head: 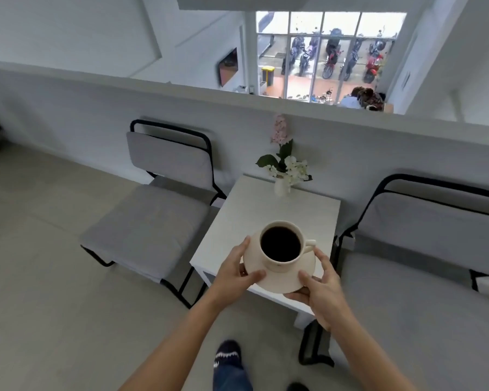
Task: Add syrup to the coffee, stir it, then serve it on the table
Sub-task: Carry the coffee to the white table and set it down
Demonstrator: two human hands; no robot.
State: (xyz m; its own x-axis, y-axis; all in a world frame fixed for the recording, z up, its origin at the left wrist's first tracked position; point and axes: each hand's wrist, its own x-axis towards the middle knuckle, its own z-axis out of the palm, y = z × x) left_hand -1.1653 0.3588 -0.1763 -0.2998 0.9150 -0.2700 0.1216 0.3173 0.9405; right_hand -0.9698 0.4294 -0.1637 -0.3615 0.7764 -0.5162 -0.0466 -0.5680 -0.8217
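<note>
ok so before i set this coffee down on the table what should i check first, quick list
1. Grip: left hand and right hand both hold the saucer at its rim, ok.
2. Cup sits upright on the saucer, ok.
3. Coffee level sits below the rim, no spill visible, ok.
4. Landing spot: the white table has bare surface in front of the flower vase, ok.
5. Clearance from the vase: it stands at the far edge, apart from the cup, ok.
6. Saucer touching the table already: cannot tell.
</note>
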